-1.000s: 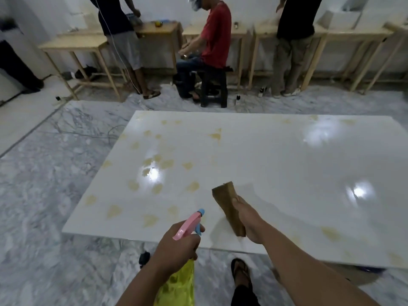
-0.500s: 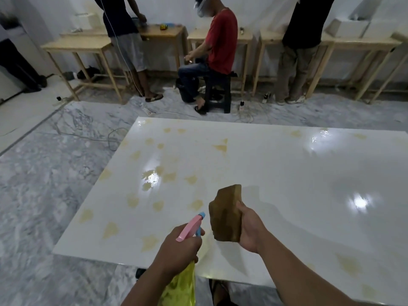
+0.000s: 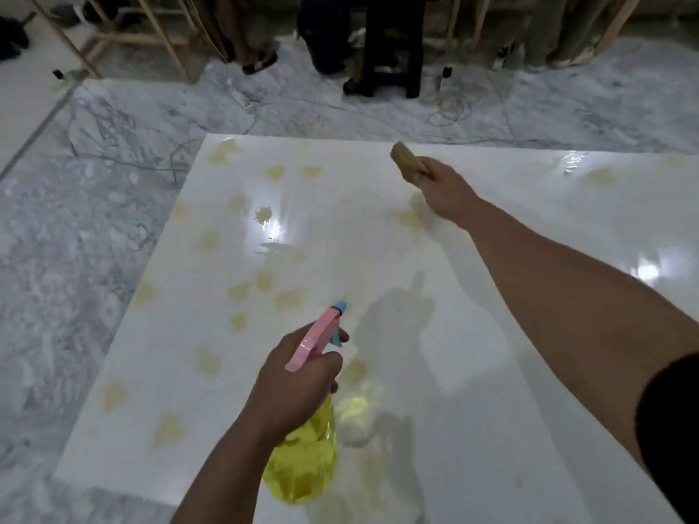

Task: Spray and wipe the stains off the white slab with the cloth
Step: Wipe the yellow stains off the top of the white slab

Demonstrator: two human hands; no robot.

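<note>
— Looking down from the head camera, what are the hands doing?
— The left hand (image 3: 299, 387) grips the neck of a yellow spray bottle (image 3: 302, 459) with a pink trigger head, held over the near part of the white slab (image 3: 472, 372). The right hand (image 3: 448, 194) reaches far out, fingers clamped on a brown cloth (image 3: 408, 162) near the slab's far edge.
— And the stains?
— Yellowish stains (image 3: 208, 240) dot the slab's left half. The slab lies over a grey marble floor (image 3: 75, 240); a black stool (image 3: 393, 43) and wooden bench legs (image 3: 162, 35) stand beyond
</note>
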